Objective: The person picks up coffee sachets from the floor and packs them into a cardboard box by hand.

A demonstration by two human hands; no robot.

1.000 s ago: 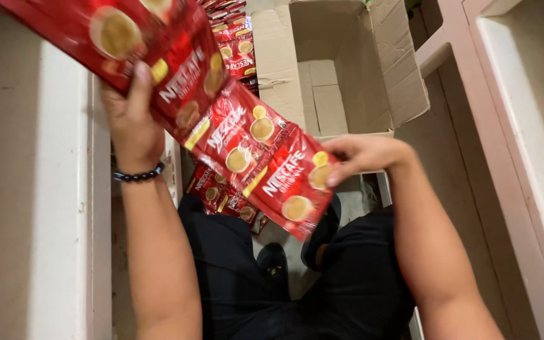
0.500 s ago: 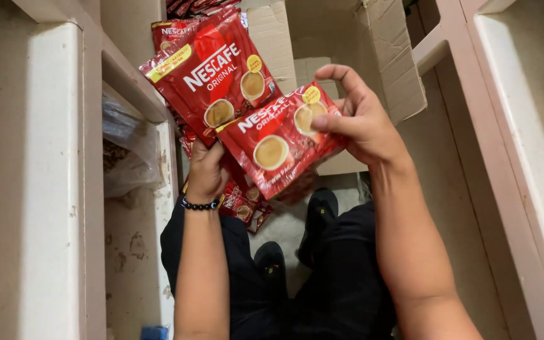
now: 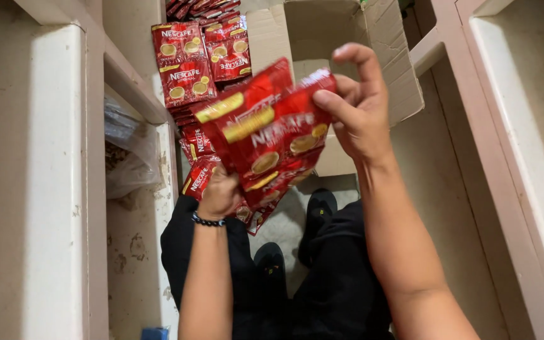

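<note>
Both hands gripped the red sachet strip [image 3: 266, 138]: my left hand [image 3: 220, 196] clutched its lower end, my right hand [image 3: 357, 110] pinched its top, before the cardboard box [image 3: 373, 69].

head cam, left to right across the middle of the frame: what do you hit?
White shelf post → crumpled clear plastic bag → left hand → red sachet strip → right hand → cardboard box flap → pale shelf frame.
</note>
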